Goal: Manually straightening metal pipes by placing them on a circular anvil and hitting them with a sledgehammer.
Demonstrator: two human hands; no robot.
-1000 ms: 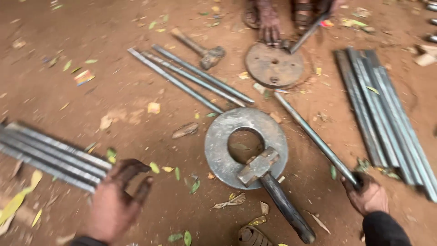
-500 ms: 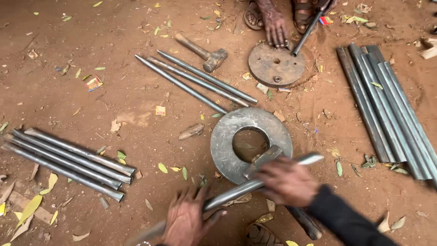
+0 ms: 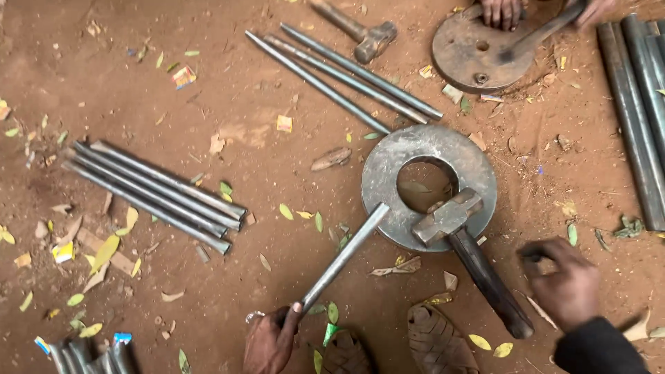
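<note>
**Rod end laid on the ring**

I hold the rod (image 3: 343,257) in my left hand (image 3: 271,339), fingers wrapped round its near end, and its far tip rests on the near-left rim of the ring (image 3: 388,163). The ring lies flat on the dirt, so it serves as a hard bed under the tip, as I judge it.

My right hand (image 3: 564,284) is loosely curled and grips nothing; it hangs off the ring's near-right side, just beyond the hammer (image 3: 471,256). The hammer's head sits on the ring's near rim with the handle running back toward me, within easy reach of that hand.

Left of the ring lies a bundle of rods (image 3: 156,194), side by side. Beyond the ring, three more rods (image 3: 346,73) lie slanted, with a second hammer (image 3: 360,31) past them. Beyond and right of the ring another person's hand (image 3: 500,10) steadies a rusty disc (image 3: 471,59). Pipes (image 3: 637,104) lie at the far right.
</note>
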